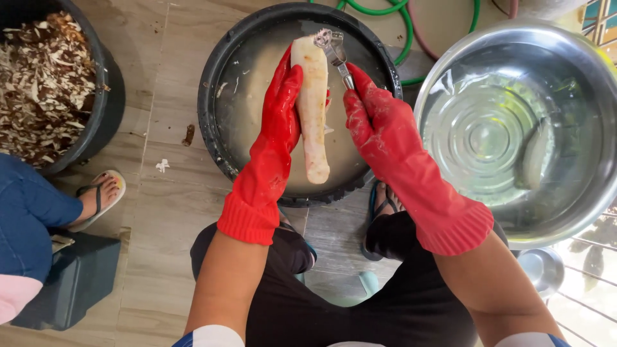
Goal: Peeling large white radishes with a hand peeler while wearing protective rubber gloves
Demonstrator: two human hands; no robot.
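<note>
Both forearms reach forward, bare to the cuffs of red gloves. The left hand (283, 106) is curled in a sideways grip, thumb up. The right hand (369, 106) pinches closed, fingers pointing forward.

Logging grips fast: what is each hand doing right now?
Left hand: closed around the pale peeled root.
Right hand: closed on the metal peeler.

A home wash area: tiled floor (160, 193), basins (218, 77), garden hose (405, 19).
</note>
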